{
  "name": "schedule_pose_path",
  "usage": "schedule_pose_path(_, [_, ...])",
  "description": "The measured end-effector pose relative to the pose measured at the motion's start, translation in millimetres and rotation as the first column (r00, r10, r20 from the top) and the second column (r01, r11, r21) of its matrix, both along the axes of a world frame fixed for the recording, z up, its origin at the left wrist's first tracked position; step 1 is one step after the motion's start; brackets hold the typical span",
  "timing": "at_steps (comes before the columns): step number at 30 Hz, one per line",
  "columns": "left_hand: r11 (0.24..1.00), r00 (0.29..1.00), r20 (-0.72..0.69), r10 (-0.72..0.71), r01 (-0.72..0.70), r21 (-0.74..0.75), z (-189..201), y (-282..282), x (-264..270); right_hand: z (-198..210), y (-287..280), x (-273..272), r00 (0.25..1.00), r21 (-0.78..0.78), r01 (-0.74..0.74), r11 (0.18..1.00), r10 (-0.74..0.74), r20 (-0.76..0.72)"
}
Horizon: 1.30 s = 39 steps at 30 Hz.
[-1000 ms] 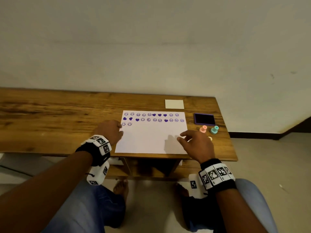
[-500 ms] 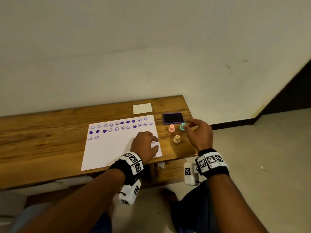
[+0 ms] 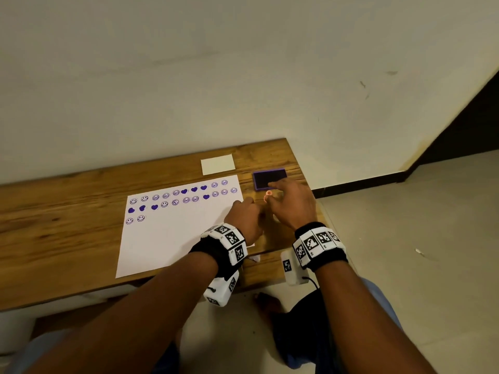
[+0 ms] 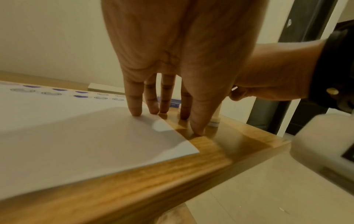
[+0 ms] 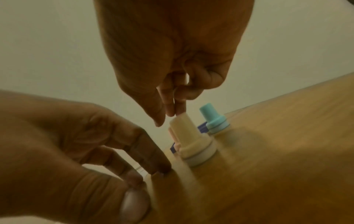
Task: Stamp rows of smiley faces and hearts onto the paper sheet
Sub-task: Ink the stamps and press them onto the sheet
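Note:
A white paper sheet [image 3: 172,238] lies on the wooden table [image 3: 54,233], with two rows of purple smileys and hearts and two smileys starting a third. My left hand [image 3: 243,214] presses straight fingers [image 4: 136,109] on the sheet's right edge and the wood beside it. My right hand [image 5: 168,118] hangs over a cream stamp [image 5: 189,136], its fingertips touching the handle's top without a plain grip. A teal stamp [image 5: 214,121] stands behind it, and a pink stamp [image 3: 268,193] is beside it. The purple ink pad [image 3: 269,178] lies just beyond.
A small white card [image 3: 218,164] lies behind the sheet near the wall. The table's right end and front edge are close to both hands, with tiled floor [image 3: 418,265] below. My knees sit under the front edge.
My right hand has moved from the teal stamp back over the cream stamp. My left hand has slid to the sheet's right edge, close to the right hand.

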State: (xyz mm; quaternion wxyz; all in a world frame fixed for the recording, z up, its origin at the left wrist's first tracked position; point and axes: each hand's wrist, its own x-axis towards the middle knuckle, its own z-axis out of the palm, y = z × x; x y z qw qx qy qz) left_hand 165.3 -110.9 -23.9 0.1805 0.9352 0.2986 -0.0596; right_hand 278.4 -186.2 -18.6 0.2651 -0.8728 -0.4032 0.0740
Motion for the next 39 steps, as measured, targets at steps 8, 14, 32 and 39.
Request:
schedule_pose_path(8, [1.000, 1.000, -0.010, 0.020, -0.020, -0.020, 1.0, 0.2, 7.0, 1.0, 2.4, -2.2, 0.999, -0.050, 0.039, 0.998, -0.038, 0.037])
schedule_pose_path(14, [0.998, 0.998, -0.029, 0.054, -0.054, -0.024, 0.8, 0.1, 14.3, 5.4, -3.6, 1.1, 0.997, 0.002, 0.073, 0.997, -0.073, 0.005])
schedule_pose_path(32, [0.998, 0.996, -0.065, 0.063, -0.063, 0.014, 6.6, -5.3, 20.8, 2.9, -28.0, 16.9, 0.984, -0.054, -0.134, 0.989, 0.127, -0.128])
schedule_pose_path(39, [0.995, 0.984, 0.148, 0.098, -0.097, -0.013, 7.8, -6.6, -6.3, -0.4, -33.3, 22.0, 0.897, 0.266, 0.061, 0.962, 0.064, -0.437])
